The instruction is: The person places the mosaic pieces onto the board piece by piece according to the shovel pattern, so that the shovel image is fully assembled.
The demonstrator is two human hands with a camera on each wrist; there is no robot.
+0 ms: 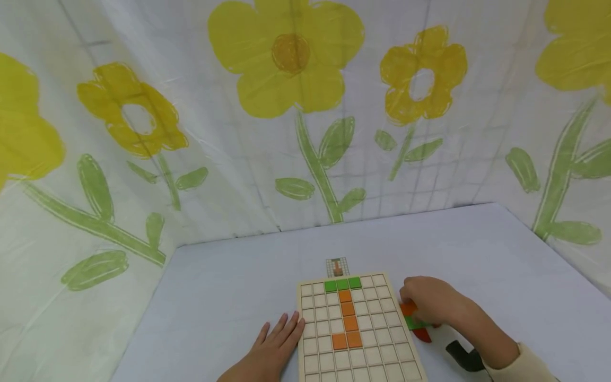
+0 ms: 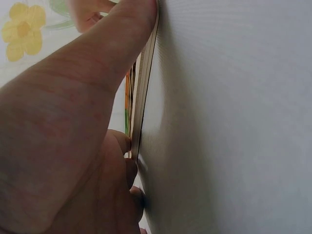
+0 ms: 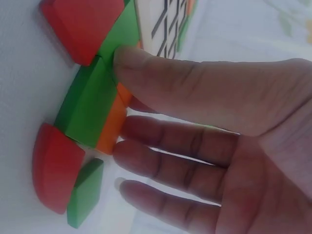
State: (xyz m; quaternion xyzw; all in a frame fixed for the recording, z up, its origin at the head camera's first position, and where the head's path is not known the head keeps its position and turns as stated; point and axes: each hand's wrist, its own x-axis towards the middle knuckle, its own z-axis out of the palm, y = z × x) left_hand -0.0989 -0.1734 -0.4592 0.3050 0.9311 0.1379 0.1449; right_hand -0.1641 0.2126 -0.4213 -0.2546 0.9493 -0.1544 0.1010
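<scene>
Head: prob. past halfway, 3 green tiles (image 1: 342, 285) + 5 orange tiles (image 1: 350, 322) on the board (image 1: 310, 362), base maybe unfinished (card (image 1: 337, 267) too tiny to confirm); L hand (image 1: 273, 347) at board's L edge, R hand (image 1: 436, 300) over loose pcs at R. L wrist: L grip relaxed, nothing held. R wrist: thumb (image 3: 131, 63) on green blocks (image 3: 87, 107), fingers nr orange block (image 3: 113, 124), can't tell if R grip's pinching.

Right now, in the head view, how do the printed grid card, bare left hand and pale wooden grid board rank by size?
Largest first:
Pale wooden grid board
Bare left hand
Printed grid card
</scene>
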